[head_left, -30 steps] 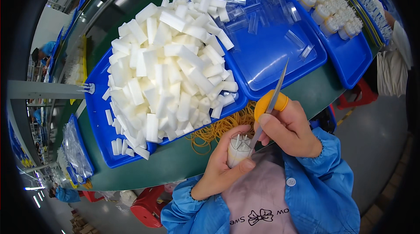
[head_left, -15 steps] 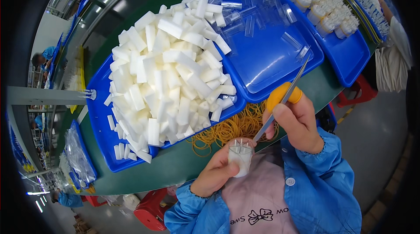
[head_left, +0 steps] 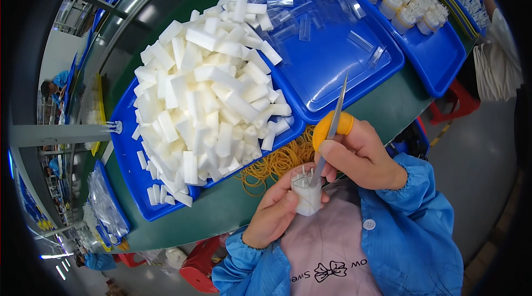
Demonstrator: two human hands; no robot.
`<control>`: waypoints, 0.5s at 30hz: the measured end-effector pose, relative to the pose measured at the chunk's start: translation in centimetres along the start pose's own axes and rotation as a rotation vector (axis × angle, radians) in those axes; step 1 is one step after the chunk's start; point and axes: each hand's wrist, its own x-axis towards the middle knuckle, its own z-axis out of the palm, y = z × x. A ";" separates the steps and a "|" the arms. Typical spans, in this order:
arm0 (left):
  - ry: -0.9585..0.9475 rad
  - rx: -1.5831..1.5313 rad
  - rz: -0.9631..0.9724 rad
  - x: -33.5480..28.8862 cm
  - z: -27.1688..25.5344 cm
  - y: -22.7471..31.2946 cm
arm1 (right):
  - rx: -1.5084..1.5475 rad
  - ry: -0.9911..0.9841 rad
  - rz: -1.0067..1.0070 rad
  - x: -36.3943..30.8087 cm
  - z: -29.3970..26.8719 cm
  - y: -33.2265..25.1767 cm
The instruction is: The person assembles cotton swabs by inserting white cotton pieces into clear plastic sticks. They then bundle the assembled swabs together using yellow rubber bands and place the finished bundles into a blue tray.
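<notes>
My left hand (head_left: 272,214) is closed round a small white cylinder (head_left: 307,198) with thin pale prongs sticking up from its top. My right hand (head_left: 363,158), with an orange finger cot (head_left: 339,125) on one finger, grips metal tweezers (head_left: 333,124). Their pointed end sticks up and away, and the other end reaches down to the prongs at the cylinder's top. Whether that end goes inside the cylinder, I cannot tell. Just beyond my hands lies a heap of yellow-brown rubber bands (head_left: 277,164).
A blue tray (head_left: 128,170) is piled with white foam blocks (head_left: 213,88). Beside it, another blue tray (head_left: 327,83) holds clear plastic pieces (head_left: 305,16). Finished-looking white cylinders (head_left: 396,3) stand in a tray (head_left: 443,66) at the far right. Red stools (head_left: 457,102) flank the green table (head_left: 183,224).
My right hand has shifted left, and the tweezers stand steeper, their lower end now at the cylinder's prongs. The cylinder sits more upright in my left hand. The view has shifted slightly.
</notes>
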 end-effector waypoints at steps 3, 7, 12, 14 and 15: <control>0.017 -0.037 -0.030 -0.1 -0.2 0.0 | -0.201 -0.044 -0.104 -0.1 -0.1 0.1; -0.021 -0.237 -0.087 0.5 -1.1 -0.4 | -0.184 0.016 -0.153 -0.4 0.3 0.4; -0.002 -0.280 -0.127 0.6 -1.2 -0.5 | -0.077 0.085 -0.090 0.0 -0.6 0.5; -0.020 -0.293 -0.131 0.6 -1.2 -0.5 | -0.068 0.066 -0.074 -0.1 -0.7 0.7; -0.025 -0.302 -0.130 0.7 -1.2 -0.5 | -0.058 0.058 -0.066 -0.1 -0.6 0.8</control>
